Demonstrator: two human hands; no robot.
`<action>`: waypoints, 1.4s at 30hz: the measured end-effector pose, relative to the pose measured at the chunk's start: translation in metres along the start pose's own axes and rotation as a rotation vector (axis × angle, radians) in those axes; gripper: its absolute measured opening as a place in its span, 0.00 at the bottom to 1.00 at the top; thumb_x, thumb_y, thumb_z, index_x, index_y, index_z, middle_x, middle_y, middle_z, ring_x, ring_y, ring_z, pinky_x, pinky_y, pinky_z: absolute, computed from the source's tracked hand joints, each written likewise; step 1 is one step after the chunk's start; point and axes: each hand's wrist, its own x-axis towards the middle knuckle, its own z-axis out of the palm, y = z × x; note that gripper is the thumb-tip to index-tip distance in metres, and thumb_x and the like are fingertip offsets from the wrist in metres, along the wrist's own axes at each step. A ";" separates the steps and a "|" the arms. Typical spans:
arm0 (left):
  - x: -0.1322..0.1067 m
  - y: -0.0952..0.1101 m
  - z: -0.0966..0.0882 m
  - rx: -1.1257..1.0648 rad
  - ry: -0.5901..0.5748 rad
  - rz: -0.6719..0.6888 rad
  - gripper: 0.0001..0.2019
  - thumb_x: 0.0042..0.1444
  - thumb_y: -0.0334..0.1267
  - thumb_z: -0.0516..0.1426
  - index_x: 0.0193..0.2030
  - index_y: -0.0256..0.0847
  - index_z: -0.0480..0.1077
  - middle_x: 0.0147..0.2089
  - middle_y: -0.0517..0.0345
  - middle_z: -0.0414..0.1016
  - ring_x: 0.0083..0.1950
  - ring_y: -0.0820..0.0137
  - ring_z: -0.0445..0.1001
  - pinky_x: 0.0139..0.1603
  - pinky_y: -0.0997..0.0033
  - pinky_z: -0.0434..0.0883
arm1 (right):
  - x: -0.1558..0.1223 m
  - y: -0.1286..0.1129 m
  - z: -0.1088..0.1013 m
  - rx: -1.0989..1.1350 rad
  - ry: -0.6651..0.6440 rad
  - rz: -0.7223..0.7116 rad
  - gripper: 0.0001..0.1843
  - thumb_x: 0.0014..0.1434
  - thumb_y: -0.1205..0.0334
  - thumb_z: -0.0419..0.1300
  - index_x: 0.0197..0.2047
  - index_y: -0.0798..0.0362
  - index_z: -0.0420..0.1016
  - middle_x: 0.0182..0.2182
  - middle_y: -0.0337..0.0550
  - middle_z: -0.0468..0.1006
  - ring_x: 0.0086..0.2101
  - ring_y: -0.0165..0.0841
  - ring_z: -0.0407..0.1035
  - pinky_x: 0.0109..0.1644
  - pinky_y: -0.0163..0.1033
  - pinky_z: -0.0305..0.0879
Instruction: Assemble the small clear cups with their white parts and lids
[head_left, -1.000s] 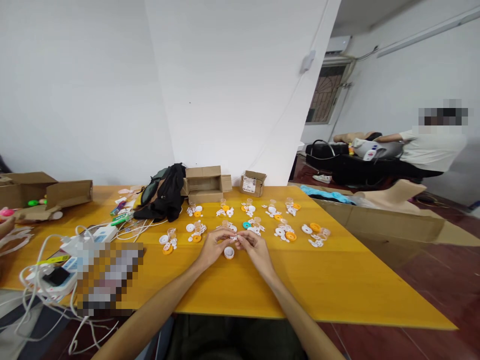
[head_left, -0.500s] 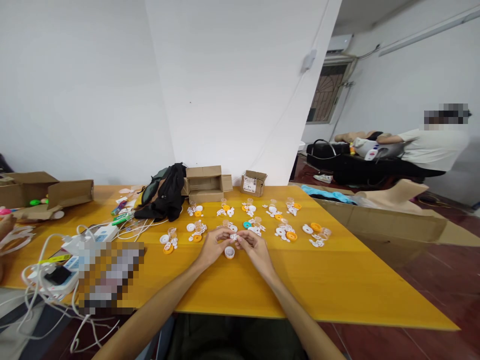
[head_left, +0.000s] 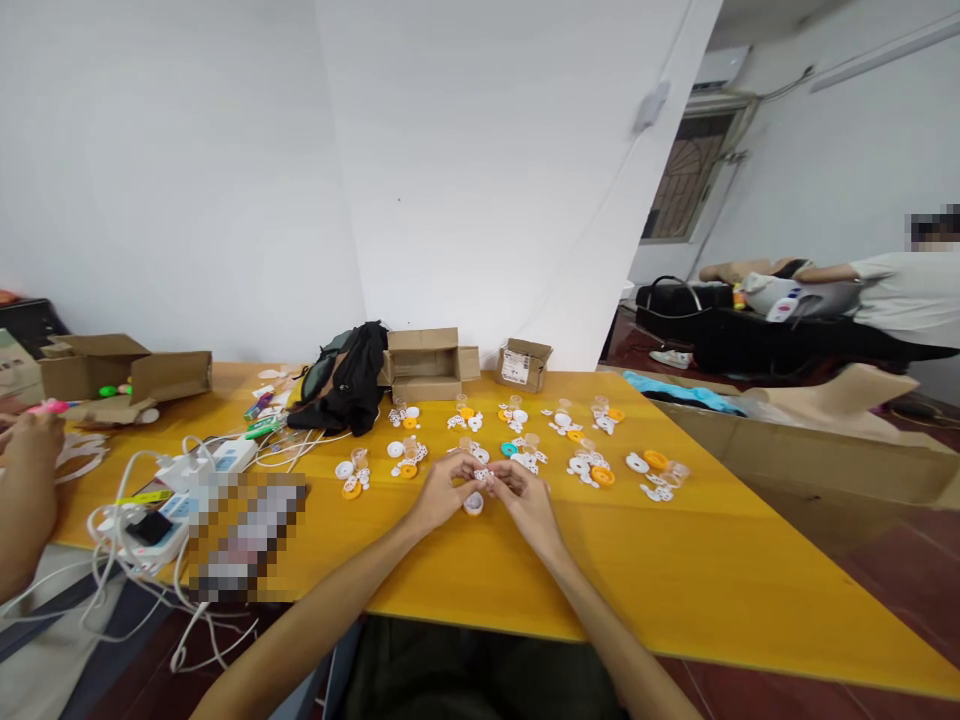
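Evidently, a small dotted white piece [head_left: 482,476] is held up over the counter [head_left: 712,590], pinched at one side by the fingers of the left hand [head_left: 444,492] and at the other by those of the right hand [head_left: 529,496]. Its edges are covered by the fingertips, so its full outline cannot be made out, and the outer fingers are curled and partly hidden. Just below it in the view, a round white cup [head_left: 473,504] is seen on the counter, its contents too small to be read.

Beyond the hands, small parts are laid out in groups: clear cups [head_left: 676,474], orange rings [head_left: 602,477], a teal ring [head_left: 509,450] and white discs [head_left: 637,462]; part of the nearest group is blocked by the left hand. Further left, a power strip [head_left: 237,455] is tangled in cables, and the flat object [head_left: 251,535] beside it is masked by blurred squares. At the left edge, another person's arm [head_left: 26,510] is cut off by the frame, with a pink object [head_left: 51,407] near its hand. At the right edge, a person in a white top [head_left: 911,290] is cut off too, the head pixelated.
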 end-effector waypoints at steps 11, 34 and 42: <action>0.001 0.002 0.000 -0.041 -0.003 -0.038 0.10 0.47 0.41 0.67 0.34 0.40 0.76 0.34 0.56 0.80 0.36 0.67 0.78 0.42 0.69 0.74 | 0.000 -0.001 0.001 -0.025 0.023 -0.039 0.18 0.50 0.43 0.66 0.33 0.50 0.78 0.29 0.44 0.82 0.32 0.39 0.77 0.38 0.43 0.74; 0.002 0.004 -0.002 -0.131 0.035 -0.033 0.13 0.46 0.46 0.68 0.32 0.40 0.76 0.35 0.54 0.81 0.37 0.66 0.79 0.43 0.67 0.76 | -0.001 -0.002 0.005 0.014 0.044 -0.048 0.13 0.51 0.48 0.65 0.32 0.49 0.77 0.29 0.42 0.81 0.33 0.37 0.75 0.39 0.41 0.73; 0.002 0.003 -0.002 -0.119 0.052 -0.064 0.15 0.45 0.48 0.68 0.31 0.39 0.74 0.32 0.56 0.79 0.35 0.68 0.77 0.41 0.70 0.74 | -0.002 -0.004 0.005 -0.004 0.043 -0.066 0.14 0.51 0.47 0.65 0.32 0.49 0.77 0.30 0.43 0.82 0.33 0.38 0.76 0.38 0.41 0.74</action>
